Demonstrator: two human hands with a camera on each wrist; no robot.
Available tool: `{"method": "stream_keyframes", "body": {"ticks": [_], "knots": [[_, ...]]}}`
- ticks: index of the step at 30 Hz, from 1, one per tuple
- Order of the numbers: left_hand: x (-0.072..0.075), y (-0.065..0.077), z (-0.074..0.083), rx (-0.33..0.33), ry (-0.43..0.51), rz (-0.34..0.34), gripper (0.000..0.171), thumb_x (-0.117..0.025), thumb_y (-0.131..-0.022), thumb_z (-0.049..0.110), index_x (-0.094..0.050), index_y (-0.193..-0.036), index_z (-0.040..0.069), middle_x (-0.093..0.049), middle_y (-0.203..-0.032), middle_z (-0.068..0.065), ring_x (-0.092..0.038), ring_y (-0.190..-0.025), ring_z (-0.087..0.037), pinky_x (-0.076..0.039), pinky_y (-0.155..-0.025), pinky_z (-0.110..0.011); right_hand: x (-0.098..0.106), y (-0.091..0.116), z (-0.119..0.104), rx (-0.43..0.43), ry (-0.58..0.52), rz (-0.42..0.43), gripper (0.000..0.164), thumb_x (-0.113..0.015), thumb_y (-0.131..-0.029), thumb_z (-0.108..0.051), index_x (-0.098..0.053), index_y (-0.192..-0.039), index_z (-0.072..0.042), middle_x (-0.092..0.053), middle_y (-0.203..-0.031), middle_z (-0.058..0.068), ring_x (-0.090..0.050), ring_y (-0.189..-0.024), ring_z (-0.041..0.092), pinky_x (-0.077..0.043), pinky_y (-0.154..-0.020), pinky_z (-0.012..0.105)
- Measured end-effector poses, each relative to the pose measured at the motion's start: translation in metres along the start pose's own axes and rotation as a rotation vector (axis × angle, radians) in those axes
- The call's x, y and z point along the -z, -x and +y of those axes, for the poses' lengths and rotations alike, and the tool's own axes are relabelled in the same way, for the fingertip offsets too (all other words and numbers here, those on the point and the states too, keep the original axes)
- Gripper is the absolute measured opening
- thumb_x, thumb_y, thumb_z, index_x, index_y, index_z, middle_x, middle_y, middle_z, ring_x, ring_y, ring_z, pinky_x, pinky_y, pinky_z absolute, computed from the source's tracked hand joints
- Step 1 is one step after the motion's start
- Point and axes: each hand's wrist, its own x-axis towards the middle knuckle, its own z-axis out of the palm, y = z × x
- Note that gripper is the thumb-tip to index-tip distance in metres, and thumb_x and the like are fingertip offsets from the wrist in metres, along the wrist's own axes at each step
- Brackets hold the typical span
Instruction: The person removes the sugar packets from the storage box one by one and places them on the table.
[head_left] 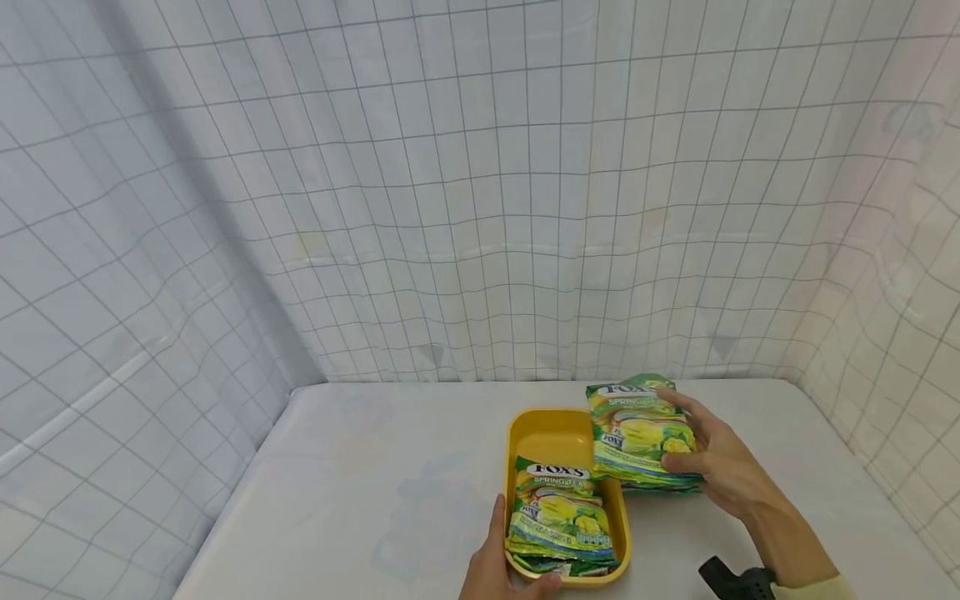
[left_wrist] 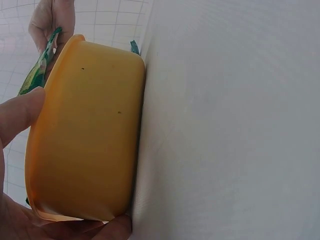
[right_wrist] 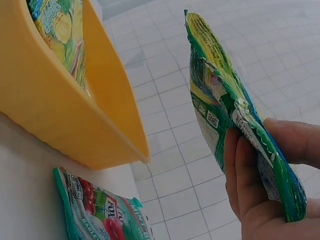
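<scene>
My left hand (head_left: 495, 562) grips the near left corner of a yellow plastic tub (head_left: 546, 417), thumb and fingers around its wall in the left wrist view. Inside the tub's near part lie green-and-yellow Fox's Spring Tea candy bags (head_left: 558, 512), stacked flat. Just right of the tub, my right hand (head_left: 723, 467) pinches another Spring Tea candy bag (head_left: 637, 429) by its right side, thumb on the front. The right wrist view shows this bag (right_wrist: 225, 95) edge-on, raised off the table, with fingers behind it.
A teal Fox's candy bag with red cherries (right_wrist: 107, 210) lies on the table beside the tub, mostly covered by the raised bag in the head view. The white table (head_left: 360, 492) meets grid-patterned curtains (head_left: 480, 208) at the back and sides.
</scene>
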Motion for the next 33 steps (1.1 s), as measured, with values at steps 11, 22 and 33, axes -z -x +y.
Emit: {"method": "stream_keyframes", "body": {"ticks": [11, 22, 33], "knots": [[0.0, 0.001, 0.0, 0.011, -0.008, 0.009, 0.125, -0.081, -0.082, 0.057, -0.008, -0.16, -0.007, -0.056, -0.139, -0.022, -0.058, -0.122, -0.042, -0.046, -0.1, -0.063, 0.019, 0.005, 0.0, 0.01, 0.032, -0.008, 0.097, -0.074, -0.084, 0.009, -0.024, -0.163, -0.018, 0.007, -0.169, 0.017, 0.024, -0.149, 0.041, -0.03, -0.115, 0.054], [0.0, 0.0, 0.002, 0.007, -0.005, 0.006, 0.124, -0.081, -0.082, 0.057, -0.009, -0.16, -0.007, -0.057, -0.138, -0.019, -0.059, -0.121, -0.039, -0.047, -0.1, -0.062, 0.037, 0.009, 0.012, 0.05, -0.146, -0.011, 0.083, -0.063, -0.095, 0.009, -0.024, -0.162, -0.019, -0.017, -0.155, 0.015, -0.055, -0.115, 0.013, -0.056, -0.084, 0.028], [0.0, 0.0, 0.001, -0.001, -0.012, 0.004, 0.124, -0.081, -0.082, 0.057, -0.009, -0.16, -0.007, -0.057, -0.138, -0.019, -0.06, -0.12, -0.038, -0.048, -0.099, -0.061, 0.052, 0.01, 0.014, 0.004, -0.169, 0.03, 0.073, -0.061, -0.101, 0.0, -0.026, -0.161, -0.022, -0.02, -0.15, 0.012, -0.06, -0.11, 0.011, -0.058, -0.084, 0.03]]}}
